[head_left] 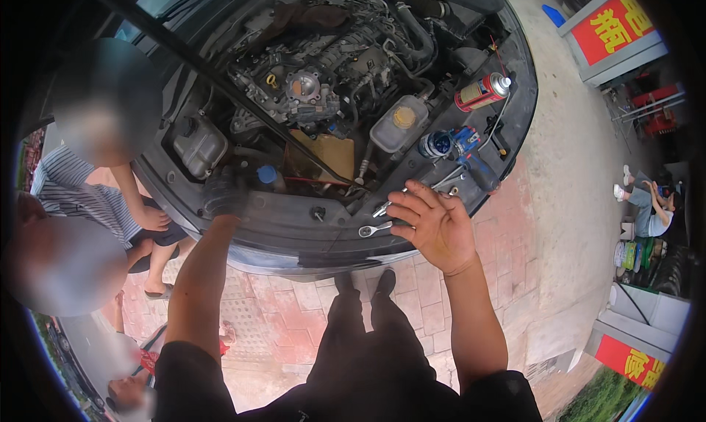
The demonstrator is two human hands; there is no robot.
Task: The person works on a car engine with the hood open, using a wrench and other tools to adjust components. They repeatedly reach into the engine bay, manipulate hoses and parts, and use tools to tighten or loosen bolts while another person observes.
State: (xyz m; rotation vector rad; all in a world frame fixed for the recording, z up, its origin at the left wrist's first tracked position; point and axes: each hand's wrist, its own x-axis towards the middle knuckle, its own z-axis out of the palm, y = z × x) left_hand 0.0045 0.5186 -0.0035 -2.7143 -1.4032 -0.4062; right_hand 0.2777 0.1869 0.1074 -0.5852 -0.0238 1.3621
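Note:
My left hand (223,195), in a black glove, is smeared by motion at the front of the engine bay. It lies beside a translucent plastic reservoir (200,148) and a blue cap (266,174); its fingers cannot be made out. My right hand (435,229) is bare, palm turned up and fingers loosely apart, with nothing visible in it. Below and beside its fingers, on the car's front panel, lie a ratchet wrench (373,231) and a small shiny metal tool (382,209). The exposed engine (301,87) fills the bay's middle.
A prop rod (220,83) slants across the bay. On the right ledge are a red spray can (482,92), a blue-labelled can (435,144), a blue power tool (474,157) and a yellow-capped tank (401,124). People stand close at the left; another person (651,208) sits far right.

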